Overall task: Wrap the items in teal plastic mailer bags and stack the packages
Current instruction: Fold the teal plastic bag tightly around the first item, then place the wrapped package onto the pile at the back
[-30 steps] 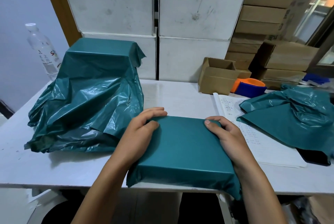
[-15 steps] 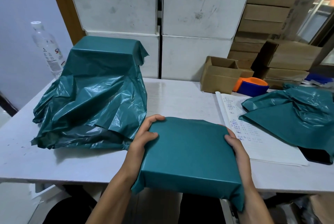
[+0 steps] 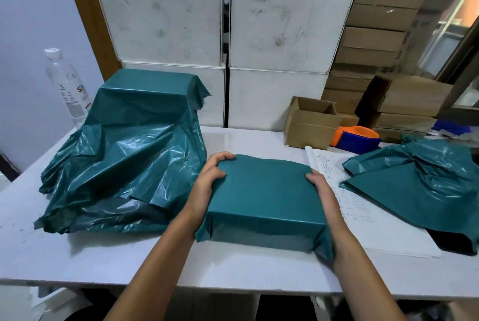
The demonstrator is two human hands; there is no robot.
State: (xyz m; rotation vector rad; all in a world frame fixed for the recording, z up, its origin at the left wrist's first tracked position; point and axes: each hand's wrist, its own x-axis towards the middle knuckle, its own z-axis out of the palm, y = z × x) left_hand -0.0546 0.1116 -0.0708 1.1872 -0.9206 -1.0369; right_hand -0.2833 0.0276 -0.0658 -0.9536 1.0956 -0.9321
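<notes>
A flat box wrapped tight in a teal mailer bag, the teal package (image 3: 264, 198), is held between both hands above the white table (image 3: 103, 256). My left hand (image 3: 207, 183) grips its left side, fingers curled over the far corner. My right hand (image 3: 324, 198) grips its right side, thumb on top. To the left rises a tall stack of packages draped in loose teal plastic (image 3: 129, 154). More teal mailer bags (image 3: 420, 185) lie crumpled at the right.
An open notebook (image 3: 363, 222) lies under the right-hand bags. A small open cardboard box (image 3: 311, 123) and an orange and blue tape dispenser (image 3: 357, 136) stand behind it. A water bottle (image 3: 67, 87) stands at far left. White cabinets and stacked cartons line the back.
Both hands shifted from the top of the package to its sides and lifted it off the table, carrying it up and slightly forward.
</notes>
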